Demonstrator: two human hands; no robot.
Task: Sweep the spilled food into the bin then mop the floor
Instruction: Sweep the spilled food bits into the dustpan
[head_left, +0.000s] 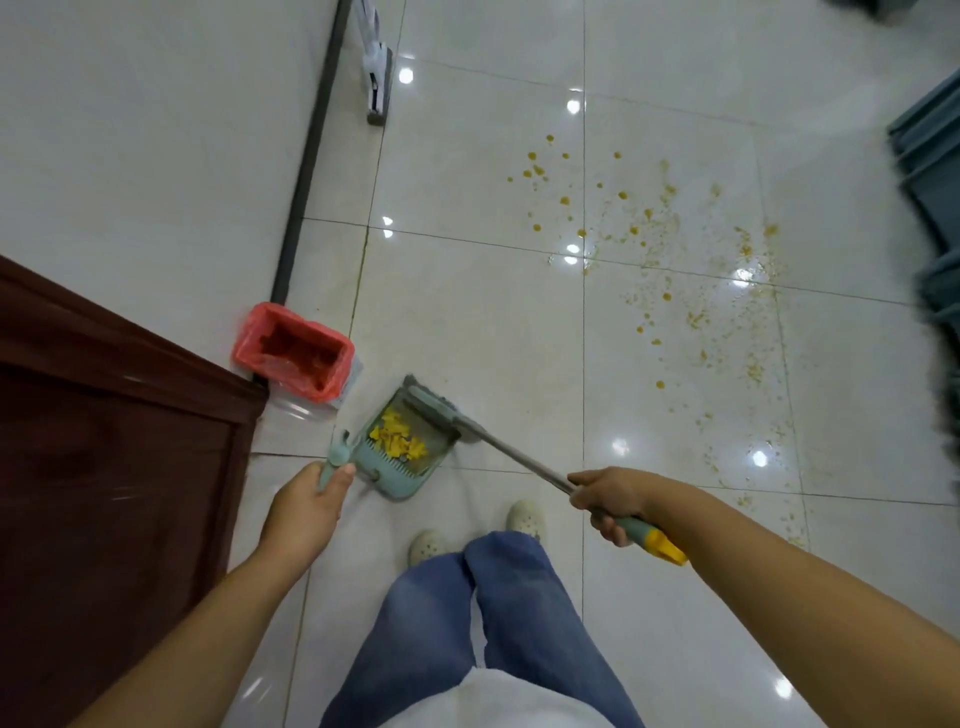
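A pale green dustpan (400, 467) sits low over the tiled floor with a heap of yellow food (396, 440) in it. My left hand (306, 506) grips the dustpan's handle (335, 460). My right hand (605, 501) grips the broom's metal pole (524, 465), and the broom head (434, 410) rests across the dustpan's mouth. A small bin with a red liner (296, 351) stands just left of the dustpan, by the wall. Orange-yellow smears and crumbs (670, 249) are spread over the tiles to the right.
A white mop (376, 78) leans against the wall at the top. A dark brown wooden door (104, 441) fills the left side. Grey-blue furniture (930, 171) stands at the right edge. My legs and white shoes (525, 519) are below the dustpan.
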